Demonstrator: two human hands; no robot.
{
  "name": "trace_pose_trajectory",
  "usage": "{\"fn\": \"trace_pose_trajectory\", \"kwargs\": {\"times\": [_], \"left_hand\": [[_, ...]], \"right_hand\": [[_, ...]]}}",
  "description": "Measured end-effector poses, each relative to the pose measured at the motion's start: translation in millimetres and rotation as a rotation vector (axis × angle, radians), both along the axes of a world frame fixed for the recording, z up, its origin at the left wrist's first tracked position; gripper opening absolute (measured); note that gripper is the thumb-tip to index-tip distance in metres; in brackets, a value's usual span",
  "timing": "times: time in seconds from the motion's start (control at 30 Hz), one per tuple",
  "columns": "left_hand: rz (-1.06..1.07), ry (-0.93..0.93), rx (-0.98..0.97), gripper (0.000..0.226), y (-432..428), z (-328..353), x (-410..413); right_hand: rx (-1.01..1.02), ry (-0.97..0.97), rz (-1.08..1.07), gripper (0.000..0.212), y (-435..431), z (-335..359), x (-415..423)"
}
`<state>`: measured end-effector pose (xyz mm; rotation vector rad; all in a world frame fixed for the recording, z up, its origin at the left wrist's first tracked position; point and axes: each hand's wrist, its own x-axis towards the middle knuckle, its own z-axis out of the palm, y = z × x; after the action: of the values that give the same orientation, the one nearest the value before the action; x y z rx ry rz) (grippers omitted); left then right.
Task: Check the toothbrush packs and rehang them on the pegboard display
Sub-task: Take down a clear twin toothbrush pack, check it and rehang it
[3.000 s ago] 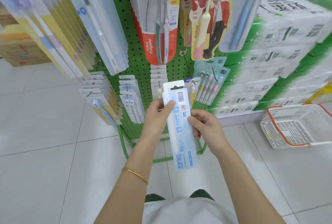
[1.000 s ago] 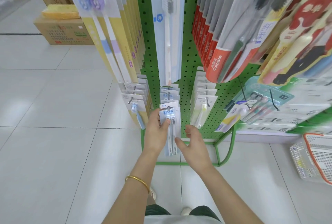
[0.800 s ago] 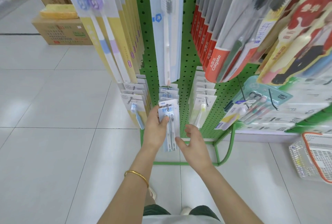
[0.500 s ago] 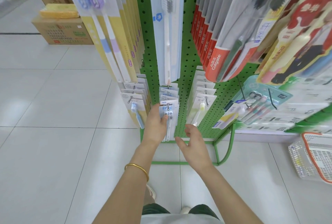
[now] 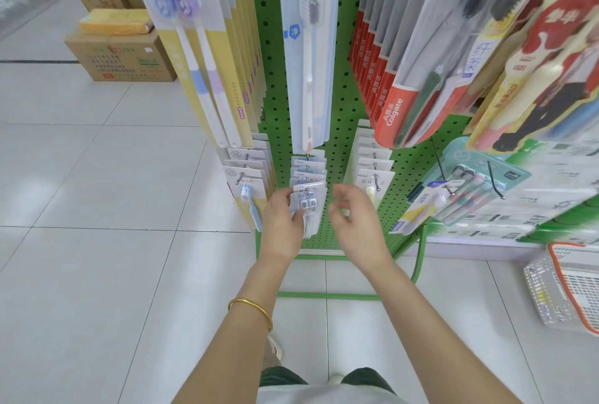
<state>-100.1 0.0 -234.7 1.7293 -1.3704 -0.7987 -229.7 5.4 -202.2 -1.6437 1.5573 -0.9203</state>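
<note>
Holding a small toothbrush pack (image 5: 309, 204) by its left edge, a person's left hand (image 5: 283, 222) is steadying it on the lower middle peg of the green pegboard display (image 5: 340, 105). The right hand (image 5: 355, 222) is hovering just beside the pack's right edge, fingers loosely curled and gripping nothing. Larger blister packs, a Colgate row (image 5: 393, 112) among them, are hanging from the upper pegs and crowding the view. The small pack is hanging at the front of a short stack of like packs (image 5: 308, 170), and its card header appears to be threaded on a metal hook (image 5: 307, 191). It is looking light enough for two fingers: thin card backing under a clear plastic blister, fairly stiff along its length but likely to crease if squeezed across the middle. The glossy blister is probably offering a slippery hold, so the flat card edges, or the header just under the hang hole, are looking like the safer places to pinch. The hole is likely the weak spot, liable to tear if the pack gets tugged sideways instead of being slid straight along the hook.
</note>
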Motion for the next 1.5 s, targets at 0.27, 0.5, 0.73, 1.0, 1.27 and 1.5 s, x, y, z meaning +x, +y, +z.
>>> {"fn": "trace_pose_trajectory", "kwargs": {"times": [0.27, 0.5, 0.73, 1.0, 1.27, 1.5], "left_hand": [[0.072, -0.126, -0.115, 0.054, 20.2, 10.1, -12.1], [0.052, -0.104, -0.109, 0.053, 27.0, 16.8, -15.4], [0.063, -0.085, -0.133, 0.051, 28.0, 21.6, -15.2], [0.122, -0.095, -0.216, 0.053, 28.0, 22.7, -18.4], [0.126, -0.043, -0.271, 0.051, 33.5, 23.9, -25.0], [0.135, 0.000, -0.349, 0.037, 36.3, 30.9, -36.7]], "right_hand": [[-0.049, 0.249, 0.064, 0.036, -59.8, 35.7, 12.5], [0.015, 0.518, 0.032, 0.021, -86.6, 27.7, 30.5], [0.017, 0.560, 0.078, 0.037, -86.5, 31.5, 29.9], [-0.036, 0.620, 0.038, 0.026, -68.2, 42.2, 24.1], [-0.068, 0.674, 0.002, 0.028, -35.3, 53.2, 13.9], [-0.130, 0.541, -0.056, 0.022, -16.1, 45.9, -11.0]]}}
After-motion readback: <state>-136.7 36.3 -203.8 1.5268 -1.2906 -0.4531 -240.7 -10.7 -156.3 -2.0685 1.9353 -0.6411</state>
